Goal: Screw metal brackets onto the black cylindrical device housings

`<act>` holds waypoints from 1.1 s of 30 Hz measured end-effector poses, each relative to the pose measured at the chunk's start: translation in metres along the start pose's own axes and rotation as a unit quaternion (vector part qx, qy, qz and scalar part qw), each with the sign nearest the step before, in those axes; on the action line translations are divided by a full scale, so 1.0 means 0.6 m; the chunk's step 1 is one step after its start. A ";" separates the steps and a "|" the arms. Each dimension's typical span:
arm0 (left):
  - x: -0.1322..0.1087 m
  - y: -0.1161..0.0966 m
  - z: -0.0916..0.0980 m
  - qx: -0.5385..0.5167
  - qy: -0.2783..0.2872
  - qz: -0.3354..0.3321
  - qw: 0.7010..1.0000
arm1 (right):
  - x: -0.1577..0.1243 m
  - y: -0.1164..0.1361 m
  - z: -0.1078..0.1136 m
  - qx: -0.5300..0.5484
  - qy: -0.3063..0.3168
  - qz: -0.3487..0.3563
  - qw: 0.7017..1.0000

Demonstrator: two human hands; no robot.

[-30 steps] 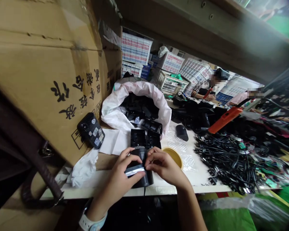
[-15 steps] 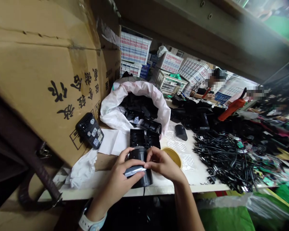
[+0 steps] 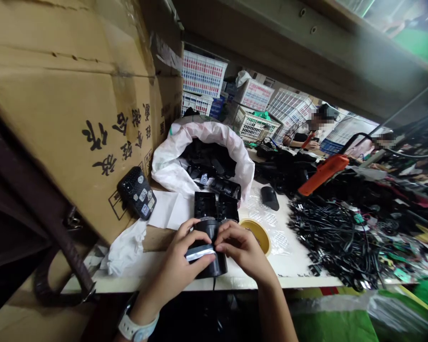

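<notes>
As the left hand (image 3: 173, 273) and right hand (image 3: 242, 249) hold it from either side, a black cylinder (image 3: 214, 267) sits nearly upright at the near edge of a white surface (image 3: 299, 268), a silver strip (image 3: 199, 254) lying across its side. Fingers (image 3: 194, 237) of both hands curl closely against its wall, clamped on it; the left ones run along the strip, and the right ones press just beside the strip's end. The cylinder looks stiff, smooth and fairly light, likely to slip if held by fingertips alone, so its middle, cupped in the palm, seems the surest place to take hold, while the strip looks thin and apt to crease. Just beyond lie two black plastic housings (image 3: 216, 207), a white sack (image 3: 203, 130) of black parts, a yellow-rimmed dish (image 3: 257, 236) and a sticker-covered black device (image 3: 136, 192). A tangle of black cables (image 3: 331, 242) spreads to the right, and a co-worker (image 3: 301, 140) sits farther along.
</notes>
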State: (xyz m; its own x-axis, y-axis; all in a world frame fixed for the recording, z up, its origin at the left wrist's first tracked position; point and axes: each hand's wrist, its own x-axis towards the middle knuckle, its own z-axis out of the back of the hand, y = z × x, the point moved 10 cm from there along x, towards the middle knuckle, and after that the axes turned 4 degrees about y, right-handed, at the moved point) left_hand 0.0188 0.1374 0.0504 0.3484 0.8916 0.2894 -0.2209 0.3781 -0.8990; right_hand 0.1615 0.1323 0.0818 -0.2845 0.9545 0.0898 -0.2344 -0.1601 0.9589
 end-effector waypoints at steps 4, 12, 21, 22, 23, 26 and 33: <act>0.000 0.001 -0.001 -0.005 0.001 0.007 1.000 | 0.005 -0.003 0.000 0.008 0.008 -0.015 1.000; 0.000 0.008 -0.007 0.031 0.022 -0.015 0.999 | 0.011 -0.028 0.003 -0.027 -0.021 -0.066 0.997; 0.008 0.012 -0.004 0.033 0.020 -0.015 0.999 | -0.165 0.071 0.343 -0.086 -0.601 0.068 0.792; 0.008 0.010 -0.005 0.032 0.024 -0.010 0.999 | -0.159 0.063 0.386 -0.054 -0.610 0.072 0.787; 0.008 0.009 -0.005 0.030 0.026 -0.005 0.999 | -0.134 0.052 0.421 -0.028 -0.580 0.067 0.811; 0.008 0.008 -0.006 0.026 0.032 0.019 0.999 | -0.079 0.022 0.465 0.027 -0.516 0.058 0.854; 0.003 0.010 -0.006 0.022 0.032 0.040 0.998 | -0.051 0.073 0.252 0.123 -0.325 0.103 0.932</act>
State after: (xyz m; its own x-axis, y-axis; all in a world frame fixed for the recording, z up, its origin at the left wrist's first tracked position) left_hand 0.0215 0.1405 0.0441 0.3857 0.9019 0.1944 -0.2887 0.3181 -0.9030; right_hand 0.3006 0.1344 0.1621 0.3417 0.8734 0.3471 0.0060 -0.3714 0.9285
